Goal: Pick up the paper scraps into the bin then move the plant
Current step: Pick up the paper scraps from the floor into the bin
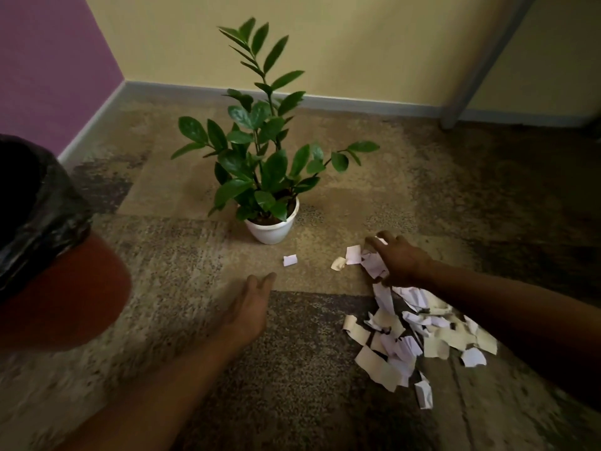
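The patterned carpet (182,242) covers the floor up to the yellow wall. At the left edge stands the red bin (65,288), lined with a black bag (35,203) and open at the top. The ZZ plant (260,151) sits in its white pot (271,227) in the middle, clear of both hands. The heap of paper scraps (416,333) spreads to the right of the pot, with one stray scrap (290,260) lying apart, nearer the left hand.

The right hand (401,262) curls down over the far end of the heap, fingers closed around several scraps. The left hand (248,307) lies open and empty, fingers loosely extended. To gather well, it seems best to rake the scraps together, press both palms against the bundle, and carry it low across to the bin so nothing flutters loose.
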The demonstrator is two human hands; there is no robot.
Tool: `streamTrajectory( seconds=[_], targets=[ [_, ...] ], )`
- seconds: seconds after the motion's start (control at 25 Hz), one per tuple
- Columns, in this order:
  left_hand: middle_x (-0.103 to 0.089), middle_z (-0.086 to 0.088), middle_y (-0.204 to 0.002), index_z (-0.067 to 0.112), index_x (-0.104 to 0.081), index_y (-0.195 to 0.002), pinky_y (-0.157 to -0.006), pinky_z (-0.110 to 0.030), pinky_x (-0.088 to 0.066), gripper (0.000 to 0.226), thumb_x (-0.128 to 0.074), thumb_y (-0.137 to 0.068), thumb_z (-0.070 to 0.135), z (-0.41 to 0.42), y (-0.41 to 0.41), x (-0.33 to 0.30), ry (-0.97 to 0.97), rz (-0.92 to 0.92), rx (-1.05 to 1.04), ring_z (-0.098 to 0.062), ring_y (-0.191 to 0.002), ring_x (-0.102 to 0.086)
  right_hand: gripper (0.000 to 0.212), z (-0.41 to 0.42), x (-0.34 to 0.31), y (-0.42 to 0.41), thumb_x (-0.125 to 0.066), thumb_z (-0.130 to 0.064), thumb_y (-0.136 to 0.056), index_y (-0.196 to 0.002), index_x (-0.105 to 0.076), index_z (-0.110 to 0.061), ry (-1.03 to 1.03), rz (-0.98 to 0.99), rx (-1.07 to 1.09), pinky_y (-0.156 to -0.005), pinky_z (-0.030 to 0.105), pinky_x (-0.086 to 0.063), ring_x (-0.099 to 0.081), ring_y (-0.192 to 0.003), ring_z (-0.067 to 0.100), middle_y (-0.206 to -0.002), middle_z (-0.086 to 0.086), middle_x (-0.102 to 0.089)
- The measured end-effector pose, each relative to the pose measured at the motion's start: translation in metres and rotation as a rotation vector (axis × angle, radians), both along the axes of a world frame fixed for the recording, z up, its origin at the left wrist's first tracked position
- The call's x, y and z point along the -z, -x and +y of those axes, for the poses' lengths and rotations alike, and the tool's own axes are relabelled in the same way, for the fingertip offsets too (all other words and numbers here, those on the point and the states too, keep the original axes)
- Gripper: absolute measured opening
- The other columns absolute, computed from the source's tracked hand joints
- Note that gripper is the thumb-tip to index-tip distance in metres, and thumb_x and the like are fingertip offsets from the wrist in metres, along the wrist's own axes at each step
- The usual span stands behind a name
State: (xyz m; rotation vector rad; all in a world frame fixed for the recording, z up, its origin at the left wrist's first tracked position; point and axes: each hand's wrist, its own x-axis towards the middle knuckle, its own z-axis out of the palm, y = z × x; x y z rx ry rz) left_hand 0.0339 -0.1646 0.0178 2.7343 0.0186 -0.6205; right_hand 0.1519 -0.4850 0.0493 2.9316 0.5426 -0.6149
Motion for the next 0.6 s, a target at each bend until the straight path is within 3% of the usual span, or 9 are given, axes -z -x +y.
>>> streamTrajectory(
  seconds=[0.16,0.32,0.6],
  targets=[
    [-0.027,-0.011,-0.139,0.027,-0.008,-0.156,-0.092,-0.036,-0.047,0.086,-0.045,-0.087,-0.009,-0.018,-0.019,0.009,0.002,-0.123,-0.023,-0.027,-0.109,-0.053,0.120,-0.028,0.016,-0.009,-0.090,-0.035,-0.051,-0.145,-0.016,-0.031,0.028,0.051,0.138,-0.089,0.046,-0.049,-0.044,-0.124,0.044,-0.151,0.012,-0.020],
    [-0.013,-0.012,-0.150,0.027,-0.006,-0.155,-0.098,-0.043,-0.045,0.092,-0.049,-0.084,-0.012,-0.028,-0.044,0.014,0.015,-0.075,-0.001,-0.033,-0.123,-0.047,0.135,-0.036,0.023,-0.024,-0.093,-0.035,-0.048,-0.151,-0.007,-0.021,0.025,0.135,0.182,-0.103,0.044,-0.043,-0.038,-0.133,0.044,-0.153,0.021,-0.016],
    [-0.018,-0.005,-0.145,0.028,-0.009,-0.154,-0.098,-0.041,-0.048,0.095,-0.066,-0.081,0.009,-0.049,-0.062,0.021,0.128,-0.036,-0.012,-0.028,-0.128,-0.045,0.123,-0.012,0.028,-0.029,-0.091,-0.032,-0.052,-0.150,-0.017,-0.020,-0.064,0.158,0.148,-0.102,0.040,-0.044,-0.045,-0.125,0.041,-0.145,0.022,-0.027]
  ],
)
